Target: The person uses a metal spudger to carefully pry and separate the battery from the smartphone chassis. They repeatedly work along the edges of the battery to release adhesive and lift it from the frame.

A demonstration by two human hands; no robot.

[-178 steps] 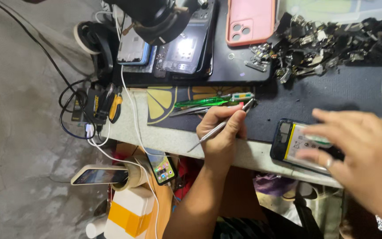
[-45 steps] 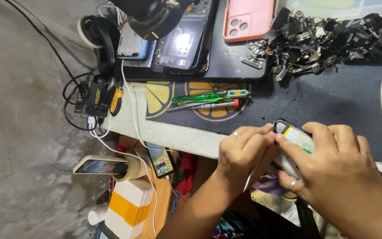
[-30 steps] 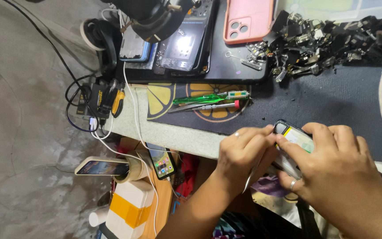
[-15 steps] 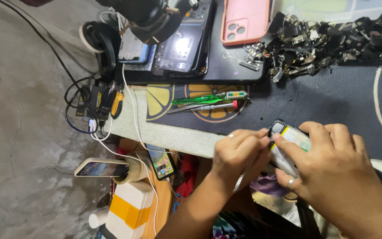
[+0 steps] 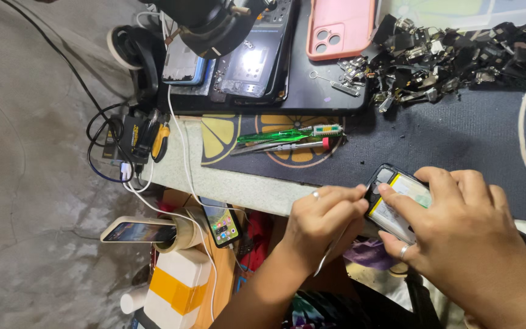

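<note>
Holding the opened phone [image 5: 397, 204] at the near edge of the dark mat [image 5: 458, 140], the right hand [image 5: 464, 244] keeps its fingers curled around it, as half a second before. The left hand [image 5: 324, 222] stays pinched at the phone's top corner, with a thin metal tool [image 5: 327, 262] under the palm. Almost six seconds ago this hand held the tool apart. The green tweezers [image 5: 275, 137] have not moved.
</note>
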